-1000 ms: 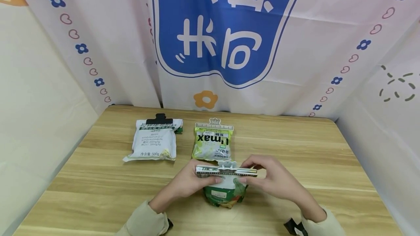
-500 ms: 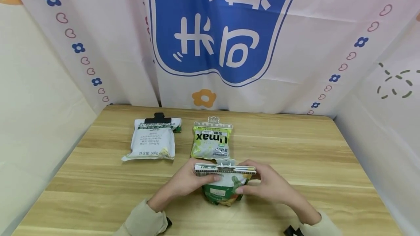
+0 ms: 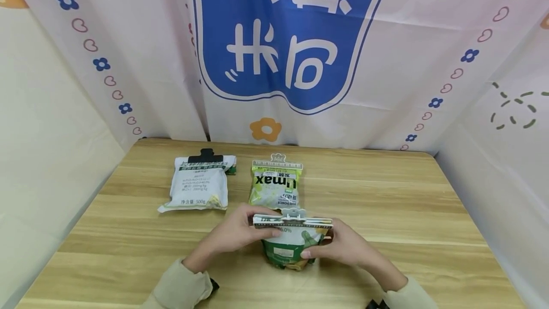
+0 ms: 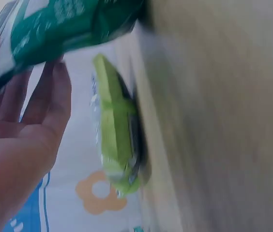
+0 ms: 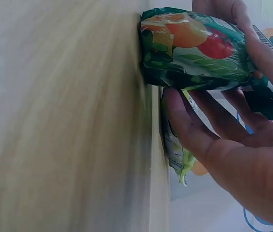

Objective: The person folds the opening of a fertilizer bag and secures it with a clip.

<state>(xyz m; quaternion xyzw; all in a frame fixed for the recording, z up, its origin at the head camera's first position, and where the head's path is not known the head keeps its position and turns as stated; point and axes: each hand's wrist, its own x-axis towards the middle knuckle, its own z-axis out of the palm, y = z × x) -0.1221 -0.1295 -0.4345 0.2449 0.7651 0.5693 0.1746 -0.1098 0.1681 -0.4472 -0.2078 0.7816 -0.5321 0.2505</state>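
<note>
A green and white bag (image 3: 284, 252) stands upright near the front middle of the table, its folded top pinched by a wide pale clip (image 3: 293, 223). My left hand (image 3: 238, 230) grips its left side just under the clip, thumb in front and fingers behind. On the other side, my right hand (image 3: 345, 244) holds the bag lower down, its thumb against the green front. Printed fruit shows on the bag (image 5: 194, 53) in the right wrist view, where its bottom meets the table. The left wrist view shows fingers behind the bag (image 4: 73, 29).
Just behind the held bag lies a yellow-green "Umax" bag (image 3: 274, 187) with a pale clip. A white bag (image 3: 199, 187) closed by a black clip (image 3: 207, 156) lies to its left. A printed curtain (image 3: 171, 61) hangs behind the wooden table (image 3: 386, 194).
My right hand has slid down the bag's side, its thumb moving from near the clip to the green part. The left hand still grips the bag. The head view has shifted slightly.
</note>
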